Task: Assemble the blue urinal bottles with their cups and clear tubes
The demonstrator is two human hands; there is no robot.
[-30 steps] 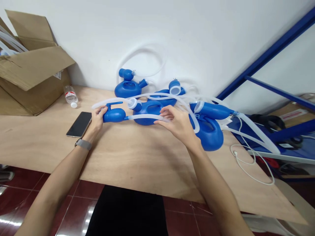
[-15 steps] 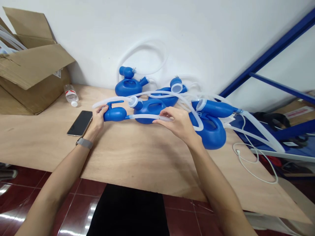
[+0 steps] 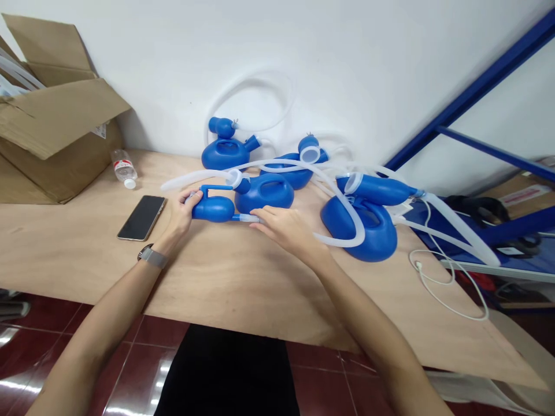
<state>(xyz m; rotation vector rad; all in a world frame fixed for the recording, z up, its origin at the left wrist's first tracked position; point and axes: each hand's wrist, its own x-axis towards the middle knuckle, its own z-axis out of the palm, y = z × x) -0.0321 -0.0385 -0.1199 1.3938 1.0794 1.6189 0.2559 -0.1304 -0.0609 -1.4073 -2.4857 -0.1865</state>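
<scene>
- The small blue bulb [image 3: 214, 208] lies just above the wooden surface [image 3: 243, 283], near its middle, with a thin arm sticking up and over from its left end.
- The left hand [image 3: 187, 209] has its grip wrapped round the bulb's left end, fingers closed on it, seemingly to keep it steady.
- The right hand [image 3: 284, 228] pinches the clear tube [image 3: 248, 218] right where it meets the bulb's right nozzle; thumb and fingers are pressed together on the tube, close to the joint, which looks like a hold for pushing or pulling there.
- The tube runs on past the right hand and loops over toward a large blue jug [image 3: 362, 228] on the right.
- Just behind the bulb sits another blue jug [image 3: 265, 193], and two more stand nearer the wall, all tangled with white hoses.
- A phone [image 3: 141, 217] lies flat left of the left hand, well clear of the work; a water bottle [image 3: 124, 168] lies beyond it by a cardboard box [image 3: 52, 138].
- A white cable [image 3: 442, 289] trails off the surface's right side.
</scene>
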